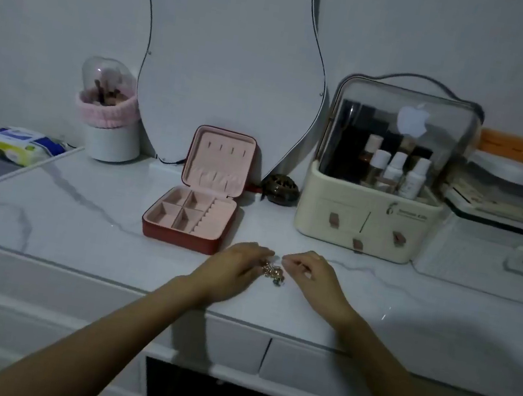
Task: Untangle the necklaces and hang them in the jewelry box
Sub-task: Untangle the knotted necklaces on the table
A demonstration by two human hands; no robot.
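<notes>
A small tangled clump of gold necklaces (272, 272) lies on the white marble tabletop (79, 225) near its front edge. My left hand (236, 268) and my right hand (310, 273) sit on either side of it, fingertips curled in and pinching chain at the top of the clump. The red jewelry box (194, 208) stands open just behind and left of my hands. Its pink lid is upright with hooks and a pocket, and its pink compartments hold nothing I can see.
A curvy mirror (227, 57) leans on the wall behind the box. A cream cosmetics organizer (369, 214) with bottles stands at the right, a dark round ornament (280, 188) beside it. A brush holder (112, 121) and tissue pack (17, 144) sit at the left.
</notes>
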